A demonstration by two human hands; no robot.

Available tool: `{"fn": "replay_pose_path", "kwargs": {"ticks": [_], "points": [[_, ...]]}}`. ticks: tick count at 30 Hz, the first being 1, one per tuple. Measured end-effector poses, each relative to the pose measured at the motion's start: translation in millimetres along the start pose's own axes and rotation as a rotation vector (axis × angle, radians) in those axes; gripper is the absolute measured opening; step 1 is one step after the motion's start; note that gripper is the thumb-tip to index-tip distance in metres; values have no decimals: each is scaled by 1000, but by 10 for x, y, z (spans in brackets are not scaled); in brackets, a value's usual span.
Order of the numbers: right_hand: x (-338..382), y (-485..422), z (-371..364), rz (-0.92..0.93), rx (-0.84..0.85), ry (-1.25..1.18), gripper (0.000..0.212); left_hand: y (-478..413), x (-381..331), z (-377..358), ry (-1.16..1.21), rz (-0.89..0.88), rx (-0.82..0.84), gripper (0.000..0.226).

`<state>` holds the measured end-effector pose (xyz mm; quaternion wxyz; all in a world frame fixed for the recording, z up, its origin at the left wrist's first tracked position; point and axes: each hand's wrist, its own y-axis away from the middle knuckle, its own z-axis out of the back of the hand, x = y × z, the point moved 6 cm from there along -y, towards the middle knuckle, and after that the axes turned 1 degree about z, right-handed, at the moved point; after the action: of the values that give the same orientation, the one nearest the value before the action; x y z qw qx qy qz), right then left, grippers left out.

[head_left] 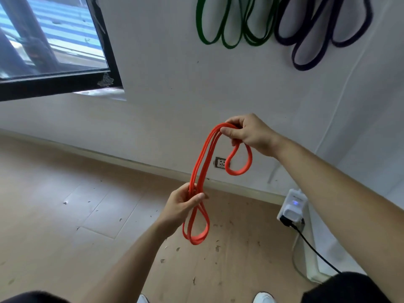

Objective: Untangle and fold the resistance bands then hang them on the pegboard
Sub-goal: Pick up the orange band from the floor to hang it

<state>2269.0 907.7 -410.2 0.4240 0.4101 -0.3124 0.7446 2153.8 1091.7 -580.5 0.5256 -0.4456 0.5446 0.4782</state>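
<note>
An orange resistance band (pixel 202 162) is held in the air in front of a white wall (pixel 166 88), gathered into several strands that run slantwise between the two hands. The upper end is pinched by the right hand (pixel 247 133), whose fingers are curled round the bunched strands; just below that hand a short loop of the band hangs free, and a wall socket (pixel 220 163) is seen through and beside it. The lower part is gripped by the left hand (pixel 184 202), its thumb laid across the strands, and under this hand a longer double loop hangs down over the wooden floor (pixel 65 193). High on the wall a green band (pixel 227 25) and, beside it to the right, a dark purple band (pixel 310 40) are hung in folded loops; what they hang from is cut off by the top edge. A dark-framed window (pixel 50 40) is seen at upper left. Near the skirting at the right, a white plug-in device (pixel 293 206) with a small blue light and a black cable (pixel 314 252) is seen.
</note>
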Motion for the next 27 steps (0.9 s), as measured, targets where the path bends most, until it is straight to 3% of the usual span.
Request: {"fn": "replay_pose_path", "kwargs": {"ticks": [4,8,11,22,27], "points": [[-123,38,153,-44,-109,-102,15,32,-169,84,-3,-49,-20,19],[-132,27,349,-103,-165,-311,17,-35,-508,287,-51,-87,-125,29],[61,-33,579,-92,-166,-438,20,-222,-957,485,-61,-137,-222,18],[1376,-231,1358,156,-225,86,16,-909,-2943,814,35,-286,-383,13],[1949,-369,1596,169,-205,-33,20,-1042,-3774,776,159,-348,-356,22]]}}
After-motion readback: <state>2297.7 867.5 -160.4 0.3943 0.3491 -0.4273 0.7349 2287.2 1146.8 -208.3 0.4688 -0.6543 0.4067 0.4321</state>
